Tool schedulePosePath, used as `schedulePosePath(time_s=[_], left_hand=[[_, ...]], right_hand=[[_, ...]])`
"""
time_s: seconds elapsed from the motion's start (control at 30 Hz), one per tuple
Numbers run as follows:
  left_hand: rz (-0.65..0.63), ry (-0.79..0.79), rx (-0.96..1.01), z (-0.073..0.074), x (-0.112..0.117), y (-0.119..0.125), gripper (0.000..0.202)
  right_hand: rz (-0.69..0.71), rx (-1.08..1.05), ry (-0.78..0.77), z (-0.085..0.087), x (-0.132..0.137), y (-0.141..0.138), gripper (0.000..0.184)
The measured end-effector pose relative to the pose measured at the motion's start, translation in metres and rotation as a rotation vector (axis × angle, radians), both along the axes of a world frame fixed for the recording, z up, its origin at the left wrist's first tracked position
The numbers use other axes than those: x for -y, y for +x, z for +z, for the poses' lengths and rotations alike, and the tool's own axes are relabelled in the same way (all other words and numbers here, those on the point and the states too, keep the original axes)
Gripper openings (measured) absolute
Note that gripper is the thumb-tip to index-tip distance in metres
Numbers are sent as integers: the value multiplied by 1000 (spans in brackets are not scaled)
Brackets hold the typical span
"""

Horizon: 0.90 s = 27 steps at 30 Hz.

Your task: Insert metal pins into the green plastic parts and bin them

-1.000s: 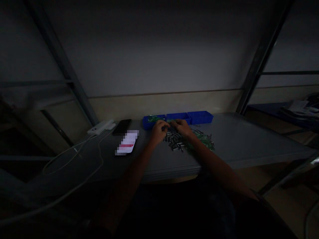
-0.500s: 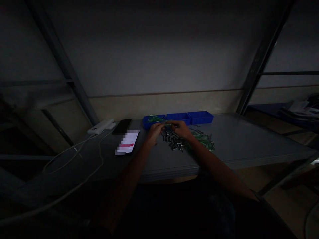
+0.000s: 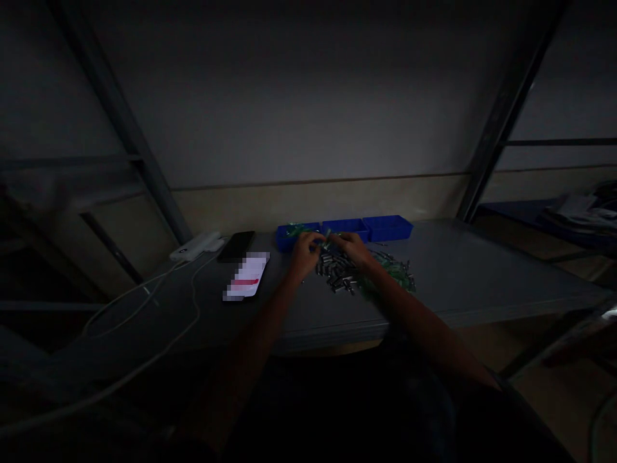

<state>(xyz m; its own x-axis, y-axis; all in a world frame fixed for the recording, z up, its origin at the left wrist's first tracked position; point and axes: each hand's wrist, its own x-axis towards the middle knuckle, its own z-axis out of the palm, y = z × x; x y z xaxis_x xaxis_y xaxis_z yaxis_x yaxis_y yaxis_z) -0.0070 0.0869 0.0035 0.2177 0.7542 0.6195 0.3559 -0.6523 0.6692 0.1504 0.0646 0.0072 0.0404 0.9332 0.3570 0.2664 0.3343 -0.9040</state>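
Note:
Between my two hands is a small green-and-clear piece [image 3: 327, 242], perhaps a plastic wrapper; its exact kind is too dim to tell. My left hand [image 3: 305, 251] closes its fingers at the piece's left side. My right hand [image 3: 353, 247] is closed at the other side, fingers pinched together. Below them lies a heap of small metal cylinders [image 3: 339, 275] on the grey table. To the right, partly behind my right forearm, spreads a pile of green pieces [image 3: 396, 273]. More green pieces [image 3: 295, 229] lie in the left blue bin [image 3: 285, 243].
A middle blue bin [image 3: 346, 225] and a right blue bin [image 3: 388, 227] stand in line at the back. On the left are a lit phone [image 3: 249, 275], a dark phone [image 3: 236, 246] and a white device [image 3: 195, 246] with cables. Metal posts frame the table [image 3: 463, 270].
My left hand has shifted slightly right and up, its fingers now more curled. The green piece between the hands shows more plainly. My right hand has moved only a little.

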Motion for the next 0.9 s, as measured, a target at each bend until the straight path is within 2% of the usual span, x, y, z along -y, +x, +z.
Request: schedulePosePath(time_s=[0.13, 0.27, 0.33, 0.43, 0.5, 0.6, 0.7, 0.8, 0.9], left_hand=[[40, -43, -27, -2, 0, 0, 32], [-5, -272, 112, 4, 2, 0, 16], [10, -438, 220, 8, 4, -1, 23], [121, -600, 329, 10, 4, -2, 36], [106, -620, 324, 9, 4, -2, 30], [-29, -638, 274, 3, 4, -1, 18], [-104, -669, 290, -1, 4, 1, 12], [-109, -691, 327, -1, 3, 1, 11], [-44, -683, 353, -2, 1, 0, 11]], right_hand=[[-7, 71, 76, -2, -3, 3, 43], [3, 157, 135, -4, -4, 2, 38], [5, 211, 147, -4, -3, 2, 37], [-10, 304, 166, -3, 2, 0, 40], [-13, 368, 175, -1, 5, -1, 40], [-11, 455, 168, 2, 10, -3, 44], [3, 525, 167, 4, 15, -6, 49], [32, 582, 177, 6, 21, -9, 48], [61, 620, 190, 6, 25, -13, 44]])
